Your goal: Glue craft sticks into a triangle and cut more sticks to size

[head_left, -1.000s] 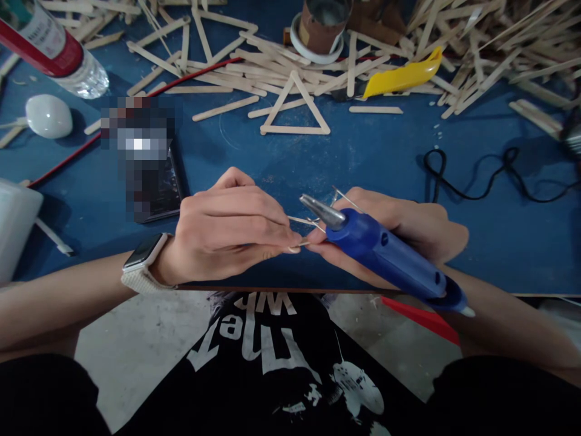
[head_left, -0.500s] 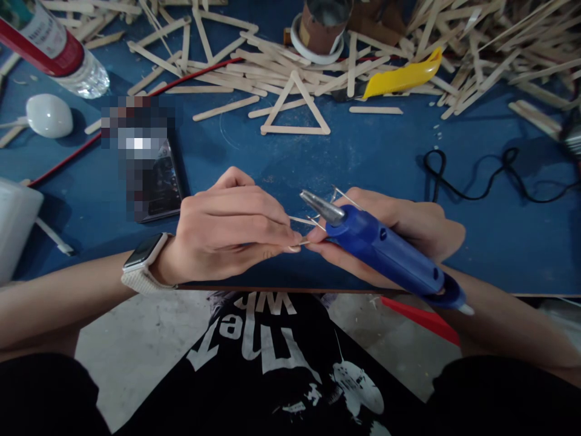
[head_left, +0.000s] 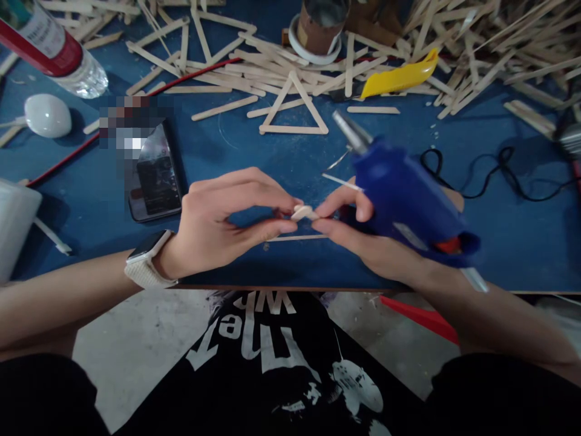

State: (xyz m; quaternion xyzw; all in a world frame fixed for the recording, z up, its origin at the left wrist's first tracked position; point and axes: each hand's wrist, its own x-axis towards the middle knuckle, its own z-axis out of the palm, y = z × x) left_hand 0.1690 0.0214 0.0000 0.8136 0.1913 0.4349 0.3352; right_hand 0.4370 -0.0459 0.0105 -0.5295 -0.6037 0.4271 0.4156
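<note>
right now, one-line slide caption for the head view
Both hands pinch a small wooden stick piece over the blue table; right hand also grips a blue glue gun.

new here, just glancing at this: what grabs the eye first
The blue glue gun in the right hand, nozzle tilted up and away. Both hands pinch a small wooden stick between fingertips above the blue table. Behind lies a stick triangle before a heap of loose sticks.
</note>
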